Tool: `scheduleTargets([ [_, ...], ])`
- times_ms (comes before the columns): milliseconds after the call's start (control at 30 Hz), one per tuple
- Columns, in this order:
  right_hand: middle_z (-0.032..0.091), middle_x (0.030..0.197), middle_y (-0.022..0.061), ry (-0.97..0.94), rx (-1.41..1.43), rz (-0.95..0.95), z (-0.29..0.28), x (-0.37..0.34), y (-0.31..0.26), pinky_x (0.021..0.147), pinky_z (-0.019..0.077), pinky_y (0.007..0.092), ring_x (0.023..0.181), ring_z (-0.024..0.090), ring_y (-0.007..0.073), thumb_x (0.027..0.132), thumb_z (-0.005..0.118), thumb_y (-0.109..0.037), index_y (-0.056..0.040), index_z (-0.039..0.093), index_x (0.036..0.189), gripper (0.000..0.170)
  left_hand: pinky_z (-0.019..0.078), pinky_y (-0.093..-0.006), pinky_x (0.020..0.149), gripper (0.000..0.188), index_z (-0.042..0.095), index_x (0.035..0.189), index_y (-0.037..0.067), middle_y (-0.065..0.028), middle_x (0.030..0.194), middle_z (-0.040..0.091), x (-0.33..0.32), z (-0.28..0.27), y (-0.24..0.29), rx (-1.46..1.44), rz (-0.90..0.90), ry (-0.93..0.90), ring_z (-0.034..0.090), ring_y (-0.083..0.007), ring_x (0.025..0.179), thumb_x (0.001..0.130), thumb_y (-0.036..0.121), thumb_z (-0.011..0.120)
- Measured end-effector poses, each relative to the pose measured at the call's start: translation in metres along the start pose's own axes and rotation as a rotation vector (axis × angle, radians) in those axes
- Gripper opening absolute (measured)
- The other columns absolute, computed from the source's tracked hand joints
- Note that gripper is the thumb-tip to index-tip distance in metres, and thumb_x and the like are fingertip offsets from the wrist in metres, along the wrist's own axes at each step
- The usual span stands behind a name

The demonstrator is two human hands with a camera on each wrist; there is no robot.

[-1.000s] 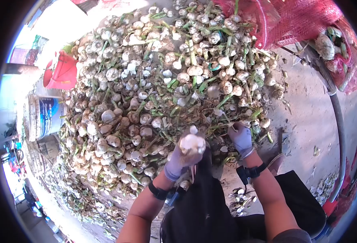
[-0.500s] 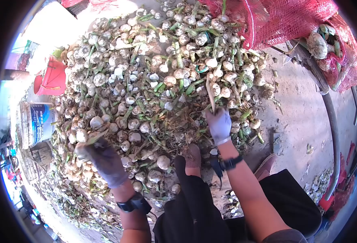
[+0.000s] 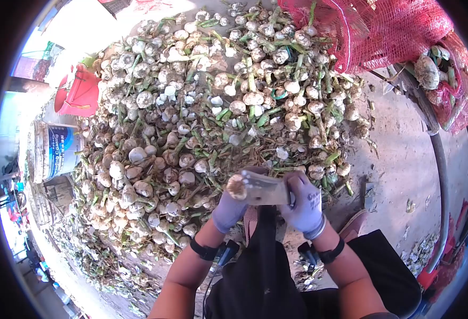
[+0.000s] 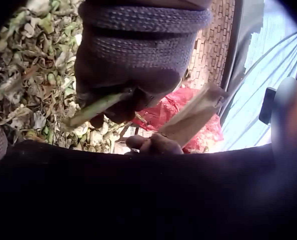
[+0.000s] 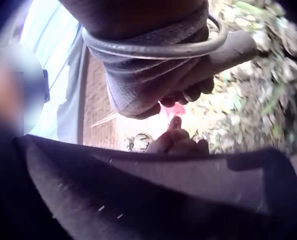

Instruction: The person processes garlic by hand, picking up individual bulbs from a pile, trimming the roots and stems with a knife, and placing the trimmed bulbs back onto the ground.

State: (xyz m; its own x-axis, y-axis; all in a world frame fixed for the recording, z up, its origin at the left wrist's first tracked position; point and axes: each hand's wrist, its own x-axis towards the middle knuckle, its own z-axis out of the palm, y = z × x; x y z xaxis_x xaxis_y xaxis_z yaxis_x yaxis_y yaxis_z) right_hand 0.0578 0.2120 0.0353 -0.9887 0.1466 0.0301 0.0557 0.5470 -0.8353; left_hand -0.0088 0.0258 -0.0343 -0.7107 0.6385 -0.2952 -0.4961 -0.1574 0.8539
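Both hands come together above the person's legs, wearing pale knitted gloves. A garlic bulb [image 3: 236, 187] shows root side up at the left hand [image 3: 228, 211], which holds it; a green stem [image 4: 99, 108] sticks out of that glove in the left wrist view. My right hand [image 3: 305, 206] grips the handle [image 5: 241, 50] of a broad-bladed knife [image 3: 268, 192]. The blade lies crosswise and overlaps the bulb's side in the head view. Much of the left fingers is hidden behind blade and bulb.
A wide heap of garlic bulbs [image 3: 143, 98] with stems and trimmings covers the floor ahead. Red mesh sacks [image 3: 383, 34] lie at the upper right beside a bent pipe [image 3: 442, 175]. At the left stand a red bucket [image 3: 80, 95] and a white paint bucket [image 3: 58, 151].
From over the heap's left side, my left hand has come back to the middle. The knife in my right hand has swung from pointing away to lying crosswise at the bulb.
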Motion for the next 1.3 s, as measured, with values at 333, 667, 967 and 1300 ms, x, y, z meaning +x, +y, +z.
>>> scheduleTargets([
  [333,0.056,0.091,0.0137,-0.361,-0.383,-0.216,-0.009,0.022,-0.028,0.071,0.0495,0.0417,0.083,0.060,0.0334,0.060,0.069,-0.025,-0.0032,0.058,0.090,0.039,0.0518,-0.0334,0.093,0.041,0.052,0.124,0.000,-0.0113,0.118,0.060,-0.017,0.002,0.006,-0.887,-0.201,-0.016,0.061,-0.0170,0.105,0.087,0.009,0.067],
  [667,0.064,0.082,0.0167,-0.126,-0.552,0.234,-0.013,0.019,0.098,0.063,0.0516,0.0431,0.072,0.065,0.0325,0.077,0.062,-0.026,-0.0034,0.063,0.088,0.025,0.0479,-0.0272,0.081,0.033,0.057,0.105,0.006,-0.0010,0.097,0.060,-0.030,0.011,0.040,0.204,-0.069,0.032,0.056,-0.0096,0.088,0.079,0.006,0.076],
  [967,0.063,0.071,0.0197,-0.391,0.612,0.763,0.087,-0.005,0.068,0.067,0.0530,0.0375,0.067,0.065,0.0276,0.084,0.062,-0.031,0.0043,0.065,0.086,0.036,0.0515,-0.0278,0.072,0.038,0.054,0.115,0.005,-0.0042,0.099,0.061,-0.013,0.026,0.050,-0.329,0.248,0.465,0.060,-0.0148,0.088,0.083,0.011,0.072],
  [1300,0.063,0.110,0.0235,-0.029,-0.486,0.390,0.034,0.135,0.127,0.083,0.0528,0.0433,0.093,0.065,0.0334,0.079,0.066,-0.035,0.0021,0.062,0.098,0.041,0.0480,-0.0294,0.089,0.043,0.050,0.130,0.005,-0.0071,0.112,0.061,-0.053,-0.029,0.041,-0.228,0.138,0.552,0.060,-0.0175,0.099,0.093,0.023,0.062],
])
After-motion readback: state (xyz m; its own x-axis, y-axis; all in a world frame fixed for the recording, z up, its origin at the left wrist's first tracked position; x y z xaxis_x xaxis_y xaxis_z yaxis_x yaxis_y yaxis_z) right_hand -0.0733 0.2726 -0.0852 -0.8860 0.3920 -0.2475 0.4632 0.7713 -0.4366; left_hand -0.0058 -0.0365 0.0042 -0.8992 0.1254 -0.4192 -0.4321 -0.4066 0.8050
